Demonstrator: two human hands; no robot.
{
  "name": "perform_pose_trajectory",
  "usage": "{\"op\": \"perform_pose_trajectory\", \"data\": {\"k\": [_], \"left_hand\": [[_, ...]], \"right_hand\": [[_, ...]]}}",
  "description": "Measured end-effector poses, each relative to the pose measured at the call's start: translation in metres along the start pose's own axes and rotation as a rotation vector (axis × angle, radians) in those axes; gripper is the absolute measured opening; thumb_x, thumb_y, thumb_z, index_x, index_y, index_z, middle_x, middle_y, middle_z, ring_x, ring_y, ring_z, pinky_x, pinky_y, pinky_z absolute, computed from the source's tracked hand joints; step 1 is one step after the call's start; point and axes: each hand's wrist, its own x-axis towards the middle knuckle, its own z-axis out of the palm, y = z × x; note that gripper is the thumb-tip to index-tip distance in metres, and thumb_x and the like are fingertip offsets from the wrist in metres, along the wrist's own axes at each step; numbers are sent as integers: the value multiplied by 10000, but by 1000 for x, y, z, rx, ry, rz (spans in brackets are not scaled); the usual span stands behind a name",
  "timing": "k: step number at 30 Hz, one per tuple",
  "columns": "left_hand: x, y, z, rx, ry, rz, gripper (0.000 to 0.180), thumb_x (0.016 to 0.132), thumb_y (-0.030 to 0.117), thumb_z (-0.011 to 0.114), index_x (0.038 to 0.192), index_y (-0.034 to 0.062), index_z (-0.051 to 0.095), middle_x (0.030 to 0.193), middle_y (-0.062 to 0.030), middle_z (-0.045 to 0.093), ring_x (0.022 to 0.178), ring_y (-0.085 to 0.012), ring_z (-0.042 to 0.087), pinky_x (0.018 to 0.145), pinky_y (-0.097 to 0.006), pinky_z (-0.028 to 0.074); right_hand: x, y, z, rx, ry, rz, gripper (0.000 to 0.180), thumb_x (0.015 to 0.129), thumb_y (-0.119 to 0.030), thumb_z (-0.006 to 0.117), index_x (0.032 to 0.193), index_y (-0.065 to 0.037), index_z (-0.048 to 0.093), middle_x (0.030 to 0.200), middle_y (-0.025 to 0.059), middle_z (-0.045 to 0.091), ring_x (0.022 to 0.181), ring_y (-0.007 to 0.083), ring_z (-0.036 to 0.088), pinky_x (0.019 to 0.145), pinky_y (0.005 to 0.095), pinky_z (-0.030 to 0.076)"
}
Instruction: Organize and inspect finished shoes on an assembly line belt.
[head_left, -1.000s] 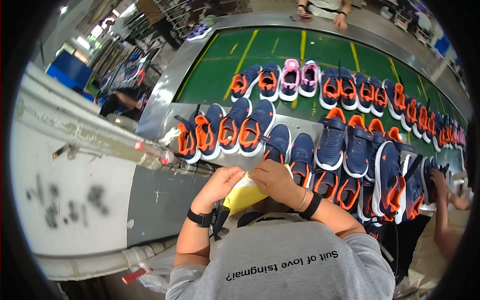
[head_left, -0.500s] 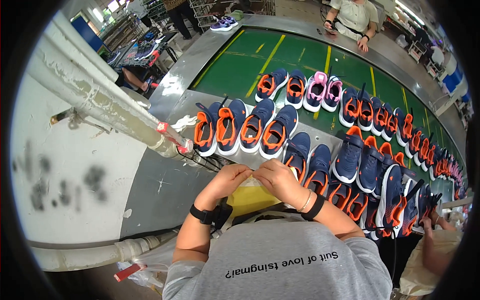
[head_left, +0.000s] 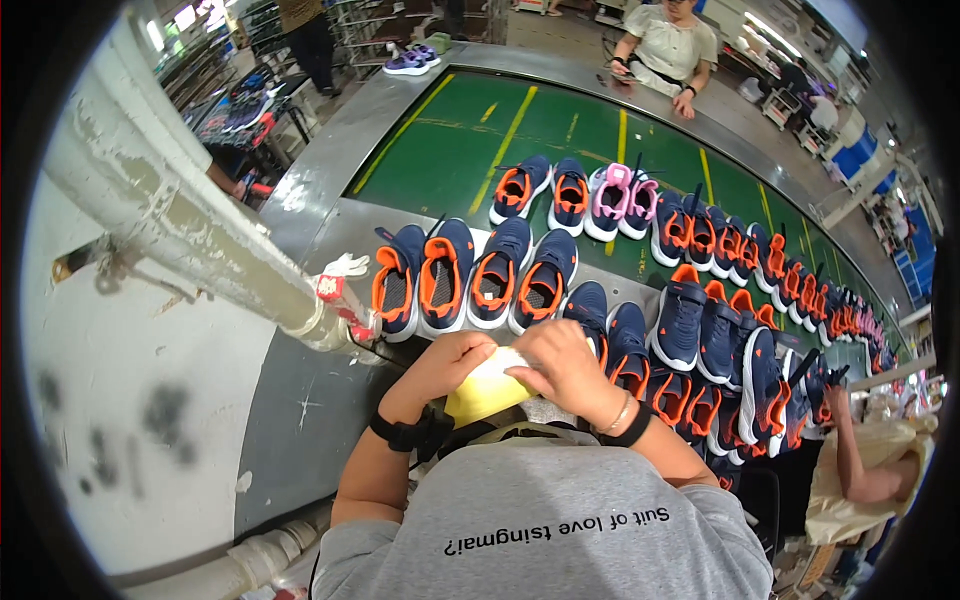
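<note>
A yellow sheet (head_left: 485,393) with a white patch at its top edge is in front of my chest. My left hand (head_left: 447,362) pinches its upper left side between thumb and fingers. My right hand (head_left: 568,368) is curled over the sheet's right side, thumb bent across it. Its fingertips are slightly blurred, and I cannot make out what they hold. Just beyond my hands, a row of navy sneakers with orange linings (head_left: 492,272) stands on the metal ledge (head_left: 365,215). Another navy sneaker (head_left: 588,305) is beside my right hand.
Several sneakers, including a pink pair (head_left: 610,200), line the green conveyor belt (head_left: 450,135). More sneakers (head_left: 680,318) are piled at the right. A thick pipe (head_left: 190,225) runs along the left. One person (head_left: 665,45) sits across the belt; another person's arm (head_left: 850,445) is at the right.
My hands were together at the sheet's top edge; now they are slightly apart, with the right fingers raised and more yellow and white showing. The view has shifted a little.
</note>
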Motion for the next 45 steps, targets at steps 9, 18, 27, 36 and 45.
{"op": "perform_pose_trajectory", "data": {"k": [9,18,27,36,45], "left_hand": [[9,-1,-8,-66,22,-40,226,892,174,519,983,-26,572,758,-41,580,684,-87,503,628,-237,420],[13,20,7,141,65,10,225,881,143,517,1056,13,570,864,-121,608,773,-177,578,690,-281,444],[26,57,40,555,64,325,495,759,275,665,1164,39,507,935,-135,582,828,-293,562,712,-357,420],[30,67,50,486,99,213,256,781,195,639,991,50,607,761,-118,556,703,-285,557,618,-355,430],[29,65,49,488,20,273,138,815,128,588,909,29,603,737,-118,527,683,-293,534,608,-371,413]], "right_hand": [[-19,4,-51,12,19,397,552,674,-200,727,1141,-25,492,1095,166,503,1005,338,485,851,370,415],[-38,19,-40,1112,307,702,429,826,-42,611,1197,-28,396,988,56,575,883,97,548,747,218,459],[-37,10,-46,1196,336,706,315,813,6,604,1110,-25,503,962,2,558,840,54,536,735,186,450],[-44,16,-49,939,359,620,342,801,-4,623,1121,-15,501,971,6,556,863,54,509,738,198,427],[-42,14,-72,412,210,598,303,732,-81,701,1009,-37,588,919,42,584,865,131,519,777,251,412]]}}
